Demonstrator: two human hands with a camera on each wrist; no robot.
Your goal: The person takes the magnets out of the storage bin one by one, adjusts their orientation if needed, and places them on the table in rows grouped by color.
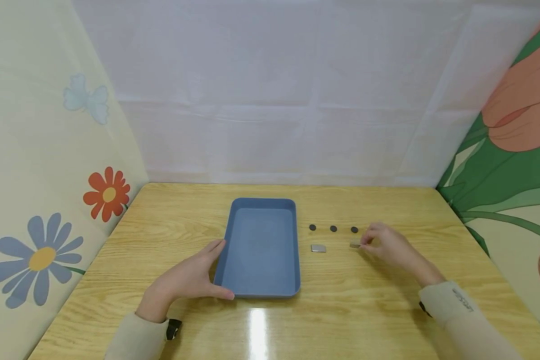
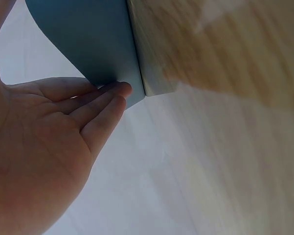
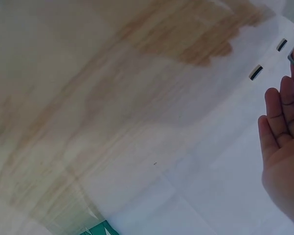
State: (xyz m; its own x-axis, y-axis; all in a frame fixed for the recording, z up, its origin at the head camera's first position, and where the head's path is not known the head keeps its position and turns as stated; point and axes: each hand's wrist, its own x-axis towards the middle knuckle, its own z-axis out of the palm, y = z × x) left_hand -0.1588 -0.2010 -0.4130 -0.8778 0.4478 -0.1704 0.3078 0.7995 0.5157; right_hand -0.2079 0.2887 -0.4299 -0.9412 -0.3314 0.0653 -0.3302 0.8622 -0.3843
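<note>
A shallow blue rectangular tray [image 1: 263, 250] lies on the wooden table. My left hand [image 1: 193, 275] rests against its left wall, with the thumb by the near left corner. In the left wrist view, the nearly straight fingers [image 2: 105, 110] touch the tray's outer side [image 2: 95, 39]. To the right of the tray, my right hand [image 1: 389, 247] pinches a small flat metal rectangle [image 1: 354, 245] between thumb and forefinger, low over the table. A similar silver rectangle [image 1: 318, 248] lies between it and the tray.
Three small black discs [image 1: 333, 228] form a row behind the metal rectangles. The pale wooden table [image 1: 342, 320] ends at a white cloth backdrop [image 1: 270, 100]. Flower-printed panels [image 1: 40, 165] flank it on the left and right.
</note>
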